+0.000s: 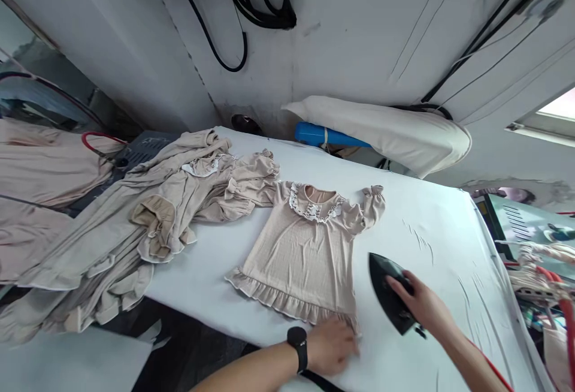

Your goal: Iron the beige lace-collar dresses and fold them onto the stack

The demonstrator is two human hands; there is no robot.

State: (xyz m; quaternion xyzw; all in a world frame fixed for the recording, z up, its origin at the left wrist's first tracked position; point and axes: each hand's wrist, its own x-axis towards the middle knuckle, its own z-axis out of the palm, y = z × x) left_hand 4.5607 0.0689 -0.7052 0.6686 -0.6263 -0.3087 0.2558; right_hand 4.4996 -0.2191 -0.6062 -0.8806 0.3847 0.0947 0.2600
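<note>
A beige child's dress with a white lace collar and ruffled hem lies spread on the white covered table. My left hand, with a black watch on its wrist, rests over the right end of the hem. Its fingers look loosely bent and apart, slightly blurred, and cover part of the ruffle. To the right of the dress, my right hand is closed around the handle of a dark iron. The iron's tip points up and left, apart from the dress.
A heap of similar beige garments lies at the left, reaching the dress's sleeve. Behind the table are a padded white board and a blue cylinder. Machinery and red hoses stand at the right. White table surface shows wrinkles.
</note>
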